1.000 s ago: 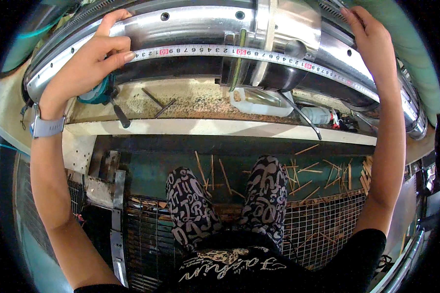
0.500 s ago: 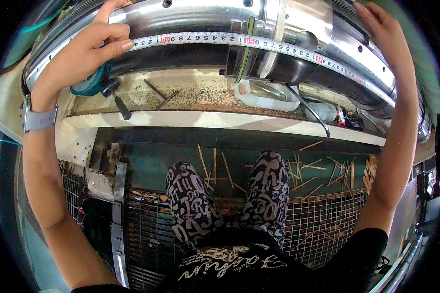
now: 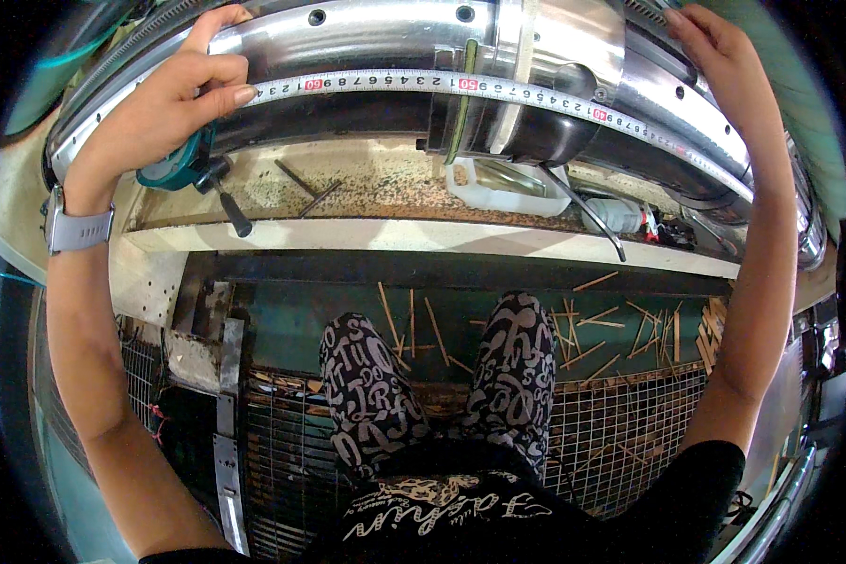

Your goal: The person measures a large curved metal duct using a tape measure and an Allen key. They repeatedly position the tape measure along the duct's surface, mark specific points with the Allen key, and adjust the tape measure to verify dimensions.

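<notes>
Left hand: left hand [image 3: 164,103] bent over the near rim of the big polished steel ring [image 3: 367,38], thumb and forefinger pinching the white measuring tape with red and black markings [image 3: 461,86] flat against the metal; a teal tape case [image 3: 174,169] hangs just under the palm.
Right hand: right hand [image 3: 719,56] up on the far-right curve of that ring, fingers laid flat on the tape's other end, pressing rather than pinching.
Just changed: both hands sit higher and further out than a second ago, and the tape has gone from a slack-looking bow to a long arc drawn taut from hand to hand.
Meaning: my read is that the span is now set and the measure is ready to be read off between the two hands.
Tape position: stretched between the hands, crossing in front of the shiny steel hub cylinder [image 3: 555,66] midway.
Edges: the ring's rim runs directly under both sets of fingers; beyond the right hand it curves down and away.
Below the hands: a pale workbench ledge strewn with sawdust [image 3: 367,188], a black-handled tool [image 3: 230,211] just beneath the left wrist, a clear plastic jug [image 3: 498,183] nearer the middle.
Open room: free space lies between the forearms, toward the body; outward of either hand the ring fills the way.
</notes>
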`<state>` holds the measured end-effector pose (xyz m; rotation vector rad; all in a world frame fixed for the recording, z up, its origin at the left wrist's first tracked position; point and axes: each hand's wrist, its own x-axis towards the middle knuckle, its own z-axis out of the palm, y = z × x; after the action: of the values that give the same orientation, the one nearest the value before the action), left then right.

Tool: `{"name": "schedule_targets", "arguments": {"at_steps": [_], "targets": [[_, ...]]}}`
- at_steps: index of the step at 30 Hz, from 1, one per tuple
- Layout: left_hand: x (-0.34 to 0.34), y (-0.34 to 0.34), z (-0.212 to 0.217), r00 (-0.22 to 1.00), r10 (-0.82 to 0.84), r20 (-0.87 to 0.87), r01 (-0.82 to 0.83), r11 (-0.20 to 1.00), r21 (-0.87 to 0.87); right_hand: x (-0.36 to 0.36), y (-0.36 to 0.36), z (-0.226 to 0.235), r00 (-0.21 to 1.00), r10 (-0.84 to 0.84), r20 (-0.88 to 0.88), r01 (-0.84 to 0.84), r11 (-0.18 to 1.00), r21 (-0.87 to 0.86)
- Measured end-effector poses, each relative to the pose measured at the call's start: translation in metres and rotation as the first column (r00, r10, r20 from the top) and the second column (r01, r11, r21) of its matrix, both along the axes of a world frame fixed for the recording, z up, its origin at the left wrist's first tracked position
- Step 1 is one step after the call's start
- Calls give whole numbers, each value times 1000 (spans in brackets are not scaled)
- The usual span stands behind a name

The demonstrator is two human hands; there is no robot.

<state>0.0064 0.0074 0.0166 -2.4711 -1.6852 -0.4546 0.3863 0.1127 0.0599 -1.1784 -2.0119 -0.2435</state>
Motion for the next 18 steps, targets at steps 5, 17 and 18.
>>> {"name": "schedule_targets", "arguments": {"at_steps": [5,17,18], "targets": [[-7,-5,-6,999,29,-46,-28,999,23,-13,2,-20,998,-5,58,-13,952,304],[-16,-3,-14,998,-45,-37,48,995,89,11,-94,-124,694,649,313,-636,756,-158],[-14,-3,-11,998,-51,-23,53,995,81,3,-92,-149,691,610,388,-590,786,-186]]}}
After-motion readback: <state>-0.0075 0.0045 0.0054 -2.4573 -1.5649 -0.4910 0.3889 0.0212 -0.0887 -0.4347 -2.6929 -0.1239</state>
